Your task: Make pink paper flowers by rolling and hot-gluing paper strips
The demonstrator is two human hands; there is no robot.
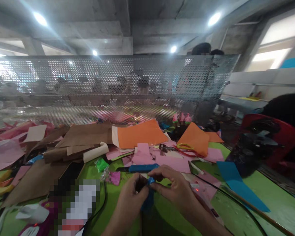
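Observation:
My left hand and my right hand meet low in the middle of the head view, above the green table. Pinched between their fingertips is a small shiny blue piece; its exact kind does not show. More thin, dark blue material hangs beneath the fingers, partly hidden by my left hand. Just beyond lies a blue-handled tool, lying crosswise. To the left of my hands are a bright green lump in clear wrap and a pink-purple one.
Orange paper, brown paper and pink scraps pile up behind. Red-handled scissors lie right of centre. A black cable and blue sheet cross the right side. A perforated metal screen stands behind; people are beyond it.

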